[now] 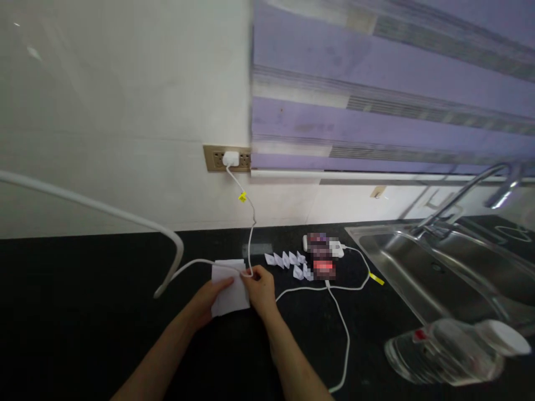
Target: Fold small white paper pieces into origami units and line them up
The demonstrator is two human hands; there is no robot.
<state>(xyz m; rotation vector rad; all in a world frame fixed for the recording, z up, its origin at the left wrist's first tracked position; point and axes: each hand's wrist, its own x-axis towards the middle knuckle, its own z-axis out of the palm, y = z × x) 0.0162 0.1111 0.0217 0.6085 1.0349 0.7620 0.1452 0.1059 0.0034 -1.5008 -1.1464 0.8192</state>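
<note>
Between my two hands is a small stack of white paper (229, 298), held over the dark countertop. My left hand (205, 301) grips its left edge, thumb lying across the top face and the other fingers hidden beneath. At the right edge, my right hand (262, 289) has its fingers closed on the paper near the upper corner. A white cable (249, 245) hangs from the wall plug and passes in front of the paper's upper part, close to my right fingertips. Several small folded white paper pieces (286, 259) lie on the counter right of my hands.
A partly blurred-out phone (324, 270) and a white charger (336, 248) with cables lie beyond the folded pieces. On the right are a steel sink (401, 278), a faucet (463, 203) and a clear plastic jar (447, 351). A white plug (230, 159) sits in the wall socket.
</note>
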